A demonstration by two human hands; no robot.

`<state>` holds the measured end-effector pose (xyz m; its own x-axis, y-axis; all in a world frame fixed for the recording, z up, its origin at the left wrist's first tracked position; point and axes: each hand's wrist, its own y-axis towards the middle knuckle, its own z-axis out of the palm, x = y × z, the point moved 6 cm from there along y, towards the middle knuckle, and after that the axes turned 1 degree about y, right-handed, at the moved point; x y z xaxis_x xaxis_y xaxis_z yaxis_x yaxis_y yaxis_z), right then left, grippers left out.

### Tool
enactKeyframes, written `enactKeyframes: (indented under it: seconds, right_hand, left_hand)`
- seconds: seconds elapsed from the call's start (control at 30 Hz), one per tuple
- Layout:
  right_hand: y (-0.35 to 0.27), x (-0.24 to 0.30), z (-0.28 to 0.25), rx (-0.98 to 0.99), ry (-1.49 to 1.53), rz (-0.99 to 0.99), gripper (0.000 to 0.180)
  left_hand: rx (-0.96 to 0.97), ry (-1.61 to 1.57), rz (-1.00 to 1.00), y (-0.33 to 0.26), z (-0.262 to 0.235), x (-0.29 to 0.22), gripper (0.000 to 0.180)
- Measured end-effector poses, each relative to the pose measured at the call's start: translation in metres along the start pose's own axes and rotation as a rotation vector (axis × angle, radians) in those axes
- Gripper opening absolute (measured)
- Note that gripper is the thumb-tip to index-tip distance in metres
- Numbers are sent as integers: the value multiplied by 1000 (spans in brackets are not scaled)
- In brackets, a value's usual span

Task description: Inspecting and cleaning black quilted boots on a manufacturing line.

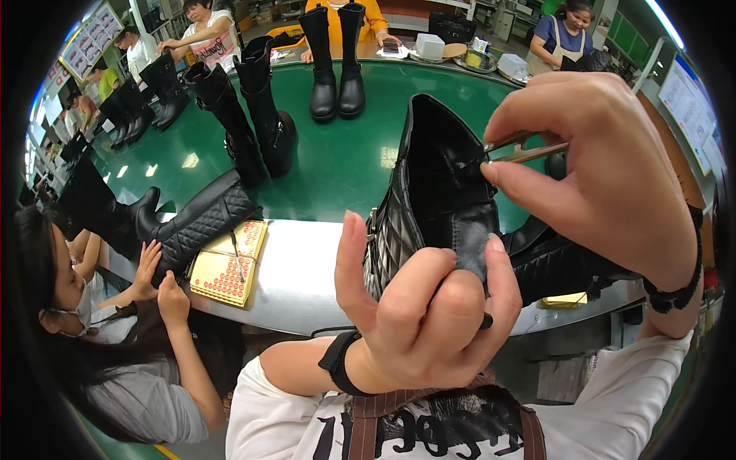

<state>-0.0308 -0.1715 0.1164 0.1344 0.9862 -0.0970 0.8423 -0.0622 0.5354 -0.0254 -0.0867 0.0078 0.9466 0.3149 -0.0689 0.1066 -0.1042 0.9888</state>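
A black quilted boot (391, 222) stands upright before me, its shaft opening facing me and its dark lining showing. My left hand (429, 322) is closed on the near side of the shaft, with fingertips against the lining. A small black bit shows by its fingers; I cannot make it out. At the far right rim, my right hand (598, 161) pinches a small two-armed metal tool (529, 153), like tweezers or thread snips. Its tips are close to the boot's edge. Another black boot (567, 268) lies behind my right wrist, partly hidden.
A metal ledge (299, 261) borders the green table (337, 161). Yellow cards (230, 264) with red dots and a pen lie left. Beside me, a person (146, 368) handles a quilted boot (199, 218). Several tall black boots (264, 115) stand farther back; people work beyond.
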Motion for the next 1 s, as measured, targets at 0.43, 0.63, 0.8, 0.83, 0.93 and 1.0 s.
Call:
enactKeyframes:
  seconds: [0.43, 0.63, 0.8, 0.83, 0.93, 1.0]
  right_hand:
    - [-9, -36, -3, -14, 175, -128, 9]
    - [-2, -29, -1, 142, 195, -155, 15]
    - [-31, -62, -29, -39, 259, 114, 22]
    - [-44, -71, -43, -110, 228, 142, 22]
    - [-96, -106, -93, -391, 13, 273, 24]
    - [-137, -141, -119, -449, 5, 496, 25]
  left_hand:
    - [-31, 15, -1, 0, 0, 1, 12]
    - [-25, 15, 9, -1, 1, -1, 13]
    - [77, 1, -3, 6, -1, 17, 22]
    - [88, 20, -14, 8, -3, 25, 23]
    - [129, 16, -30, 8, -8, 35, 28]
    - [139, 90, -33, 6, -12, 34, 34]
